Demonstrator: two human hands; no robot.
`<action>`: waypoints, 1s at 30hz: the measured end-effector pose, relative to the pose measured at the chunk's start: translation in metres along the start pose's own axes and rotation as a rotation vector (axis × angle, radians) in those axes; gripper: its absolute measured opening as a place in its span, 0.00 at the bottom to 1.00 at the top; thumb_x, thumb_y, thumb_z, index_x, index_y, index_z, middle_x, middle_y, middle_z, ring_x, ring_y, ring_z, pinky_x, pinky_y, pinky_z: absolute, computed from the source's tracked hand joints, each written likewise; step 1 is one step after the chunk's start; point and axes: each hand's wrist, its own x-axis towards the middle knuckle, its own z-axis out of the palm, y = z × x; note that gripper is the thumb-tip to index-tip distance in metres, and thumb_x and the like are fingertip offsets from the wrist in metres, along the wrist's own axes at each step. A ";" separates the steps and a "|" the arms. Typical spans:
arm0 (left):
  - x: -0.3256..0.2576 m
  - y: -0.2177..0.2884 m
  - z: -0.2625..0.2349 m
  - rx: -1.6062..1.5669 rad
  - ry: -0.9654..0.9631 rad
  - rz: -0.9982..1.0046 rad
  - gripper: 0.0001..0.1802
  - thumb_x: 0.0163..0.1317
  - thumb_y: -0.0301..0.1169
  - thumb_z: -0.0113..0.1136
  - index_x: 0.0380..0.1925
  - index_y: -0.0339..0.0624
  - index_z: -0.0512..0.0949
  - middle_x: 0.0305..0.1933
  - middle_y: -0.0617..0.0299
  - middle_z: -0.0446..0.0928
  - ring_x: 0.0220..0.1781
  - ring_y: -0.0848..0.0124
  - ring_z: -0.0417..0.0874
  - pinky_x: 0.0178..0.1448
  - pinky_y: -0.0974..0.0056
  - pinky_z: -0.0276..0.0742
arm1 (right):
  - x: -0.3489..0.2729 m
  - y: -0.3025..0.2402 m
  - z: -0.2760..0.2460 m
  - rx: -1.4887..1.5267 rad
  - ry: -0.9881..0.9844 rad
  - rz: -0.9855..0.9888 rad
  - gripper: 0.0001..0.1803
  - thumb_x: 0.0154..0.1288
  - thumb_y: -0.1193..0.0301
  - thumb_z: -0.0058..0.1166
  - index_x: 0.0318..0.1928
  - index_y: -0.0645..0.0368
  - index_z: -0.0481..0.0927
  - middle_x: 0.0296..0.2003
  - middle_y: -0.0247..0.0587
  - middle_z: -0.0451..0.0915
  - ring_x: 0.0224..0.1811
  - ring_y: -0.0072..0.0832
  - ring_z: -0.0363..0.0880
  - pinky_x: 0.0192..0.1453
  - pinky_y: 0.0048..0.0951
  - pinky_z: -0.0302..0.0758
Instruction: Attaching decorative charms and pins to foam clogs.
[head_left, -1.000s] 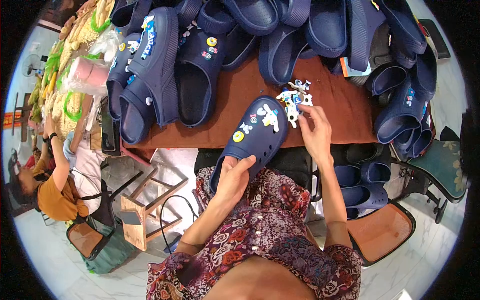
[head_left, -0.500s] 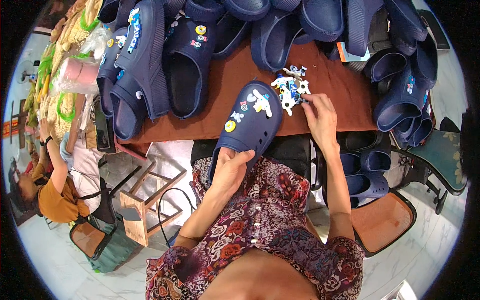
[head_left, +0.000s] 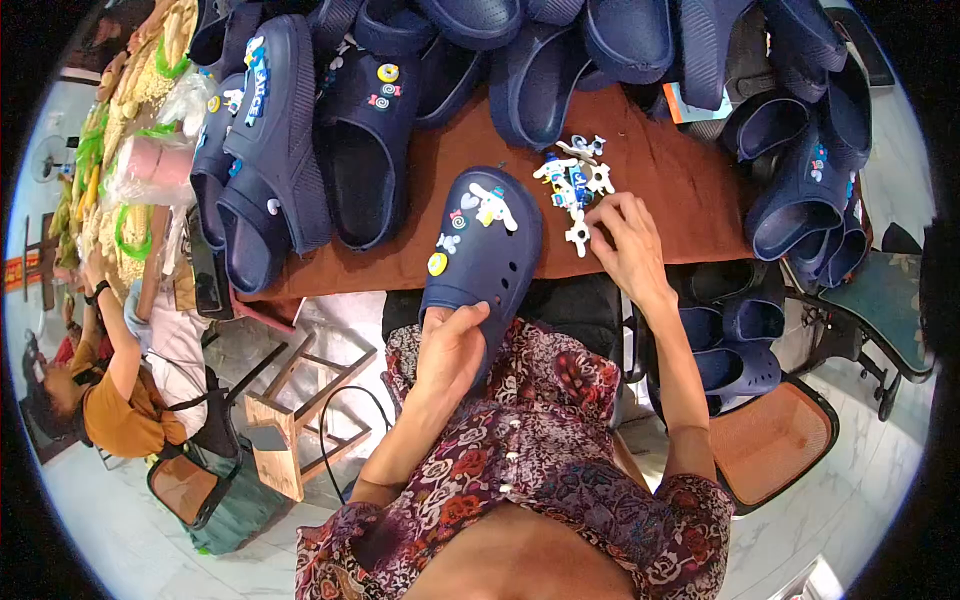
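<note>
From the head camera, our only view, we look down on a table (head_left: 690, 185) draped in brown cloth. The left hand (head_left: 448, 352) grips a navy clog (head_left: 490, 255) near its heel end, thumb on the outside and fingers tucked partly out of sight into the opening. The clog's toe reaches over the table's near edge, around its middle; the heel end hangs in front of that edge, towards the wearer. Charms already sit on the upper: a white long-eared figure (head_left: 492, 207) near the toe, a yellow ring (head_left: 437, 264) nearest the opening, smaller pieces between.

Just right of the toe lies a loose heap of white and blue charms (head_left: 577, 188). The right hand (head_left: 630, 245) is at the heap's right side, fingers half curled, thumb close by (we cannot tell whether a charm is between them). More navy clogs (head_left: 628, 40) crowd the far edge and both side edges.

We judge the step in hand to be picking out a charm while the clog is steadied. The next move seems to call for a fine pinch on one piece, without dragging its neighbours.
</note>
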 end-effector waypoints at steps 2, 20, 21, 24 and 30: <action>0.002 -0.001 0.000 0.009 0.008 -0.006 0.31 0.57 0.14 0.53 0.64 0.29 0.62 0.64 0.51 0.71 0.66 0.62 0.72 0.71 0.57 0.65 | -0.007 0.003 0.003 -0.003 0.036 0.027 0.10 0.57 0.78 0.59 0.41 0.57 0.78 0.43 0.42 0.73 0.46 0.43 0.74 0.50 0.41 0.72; 0.011 -0.006 0.005 0.046 -0.004 0.008 0.31 0.58 0.17 0.55 0.64 0.29 0.63 0.64 0.52 0.72 0.66 0.62 0.73 0.71 0.56 0.65 | -0.001 0.010 -0.011 0.018 -0.009 0.070 0.13 0.60 0.77 0.58 0.47 0.56 0.80 0.43 0.42 0.74 0.48 0.42 0.76 0.50 0.40 0.74; 0.011 -0.005 0.006 0.053 -0.013 -0.002 0.32 0.58 0.17 0.55 0.64 0.29 0.63 0.64 0.52 0.72 0.66 0.62 0.73 0.72 0.56 0.65 | -0.001 0.013 -0.008 0.005 -0.002 0.052 0.14 0.59 0.77 0.59 0.47 0.57 0.80 0.43 0.42 0.74 0.47 0.42 0.76 0.49 0.41 0.74; 0.013 -0.005 0.005 0.054 -0.026 -0.031 0.32 0.59 0.18 0.56 0.65 0.31 0.63 0.65 0.53 0.71 0.66 0.62 0.72 0.72 0.57 0.64 | -0.002 0.012 -0.007 0.013 0.012 0.129 0.13 0.59 0.77 0.59 0.46 0.58 0.79 0.42 0.43 0.74 0.44 0.43 0.77 0.48 0.40 0.75; 0.019 -0.011 0.006 0.096 0.002 -0.006 0.32 0.61 0.21 0.57 0.66 0.34 0.62 0.64 0.56 0.71 0.64 0.65 0.74 0.71 0.58 0.66 | -0.008 -0.003 -0.008 0.296 0.080 0.228 0.12 0.60 0.79 0.60 0.46 0.59 0.79 0.39 0.41 0.76 0.39 0.33 0.81 0.44 0.30 0.77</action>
